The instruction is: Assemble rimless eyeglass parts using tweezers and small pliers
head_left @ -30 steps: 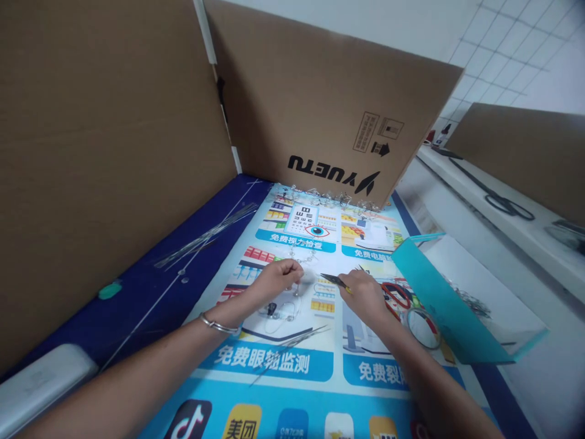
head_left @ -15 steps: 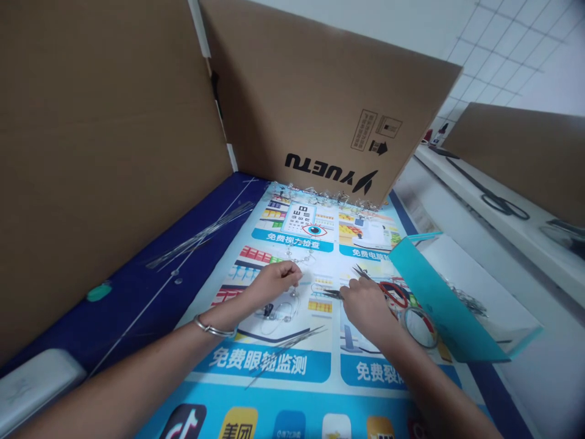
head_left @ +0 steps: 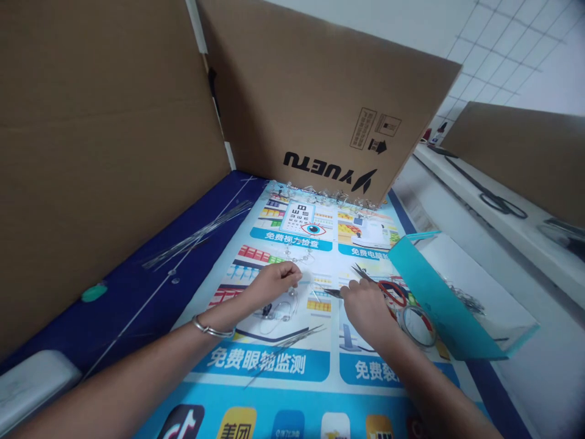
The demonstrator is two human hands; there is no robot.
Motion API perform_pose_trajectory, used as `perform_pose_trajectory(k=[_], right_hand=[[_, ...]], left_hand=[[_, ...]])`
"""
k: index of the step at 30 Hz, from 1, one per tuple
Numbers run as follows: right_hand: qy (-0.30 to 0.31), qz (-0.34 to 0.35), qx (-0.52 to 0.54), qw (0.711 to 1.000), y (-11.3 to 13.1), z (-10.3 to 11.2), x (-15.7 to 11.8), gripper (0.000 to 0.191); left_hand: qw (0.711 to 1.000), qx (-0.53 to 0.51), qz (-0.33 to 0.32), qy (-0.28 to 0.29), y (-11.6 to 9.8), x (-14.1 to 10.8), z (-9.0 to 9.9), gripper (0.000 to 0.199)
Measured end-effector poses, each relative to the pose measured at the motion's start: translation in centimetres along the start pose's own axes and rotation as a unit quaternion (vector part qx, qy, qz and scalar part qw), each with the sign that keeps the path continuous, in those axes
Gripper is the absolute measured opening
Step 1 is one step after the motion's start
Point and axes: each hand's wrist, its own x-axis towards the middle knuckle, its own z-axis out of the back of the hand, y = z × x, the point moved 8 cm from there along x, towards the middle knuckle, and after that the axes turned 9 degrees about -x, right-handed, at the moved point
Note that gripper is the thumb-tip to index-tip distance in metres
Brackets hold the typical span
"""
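My left hand is closed in a pinch on a thin wire strung with clear beads. Loops of this wire hang or lie just below the fingers. A bangle circles the left wrist. In my right hand are small pliers with dark pointed jaws, aimed left at the fine wire between the hands; whether the jaws touch it I cannot tell. Red-handled scissors lie just beyond the right hand, their blades pointing up and left. Loose straight wires rest on the printed mat below the left hand.
A roll of clear tape sits beside a turquoise box holding wire pieces. Several beaded wire pieces line the foot of the cardboard wall. More wires lie on the blue cloth at left, and a white device is at lower left.
Both hands keep almost the same place and grip. The fine wire near the pliers' tip looks slightly shifted, and the whole view has moved a little.
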Motion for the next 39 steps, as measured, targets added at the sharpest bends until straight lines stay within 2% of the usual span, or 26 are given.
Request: perform_pose_trajectory(k=[5, 11, 21, 26, 31, 36, 39], right_hand=[[0.005, 0.007, 0.0, 1.0, -0.1, -0.2, 0.0, 0.017], [0.01, 0.006, 0.017, 1.0, -0.7, -0.7, 0.3, 0.018], [0.009, 0.001, 0.035, 0.999, -1.2, 0.1, 0.5, 0.016], [-0.028, 0.001, 0.053, 0.998, -1.1, 1.2, 0.4, 0.014], [-0.061, -0.002, 0.068, 0.996, -0.8, 2.4, 0.2, 0.015], [-0.087, -0.002, 0.094, 0.992, -0.7, 3.6, 0.0, 0.015], [-0.085, -0.007, 0.098, 0.992, -0.8, 3.4, 0.1, 0.014]], left_hand=[[1.0, -0.004, 0.015, 0.021, -0.4, -0.4, -0.5, 0.021], [0.999, 0.025, -0.005, 0.023, -1.1, -0.8, -0.6, 0.024], [0.997, 0.061, -0.029, 0.032, -1.2, -0.9, -1.0, 0.02], [0.995, 0.083, -0.059, 0.003, -1.6, -0.7, -0.7, 0.023], [0.991, 0.108, -0.069, 0.023, -2.0, -0.8, -1.2, 0.034], [0.993, 0.088, -0.072, 0.014, -1.9, -0.9, -1.2, 0.03], [0.993, 0.081, -0.087, 0.008, -2.0, -0.8, -1.1, 0.026]])
